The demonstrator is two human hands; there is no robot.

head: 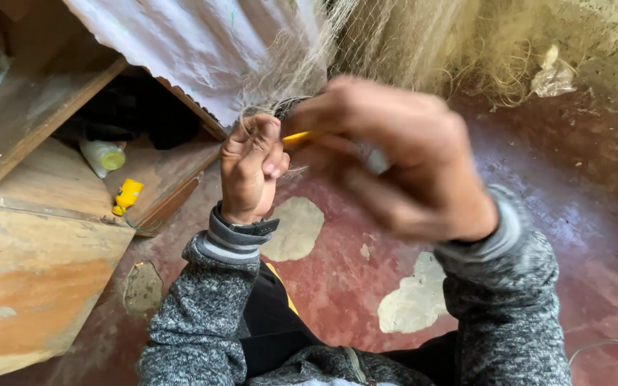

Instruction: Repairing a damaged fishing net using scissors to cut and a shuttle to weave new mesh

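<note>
My left hand (250, 168) is closed around a bunch of fine pale fishing net (287, 82) that hangs down from above. My right hand (395, 157) is blurred with motion, right beside the left one, and its fingers pinch a thin yellow tool (296, 138) whose tip pokes out toward the left hand. Most of the yellow tool is hidden behind the right hand's fingers. Both arms wear grey knitted sleeves, and a dark watch sits on the left wrist.
A wooden bench or shelf (44, 236) stands at the left, with a small yellow object (127, 194) and a pale bottle with a green cap (104, 156) on it. White sheeting (194, 50) hangs above. The floor is worn red concrete (574, 186) with bare patches; crumpled plastic (553, 75) lies far right.
</note>
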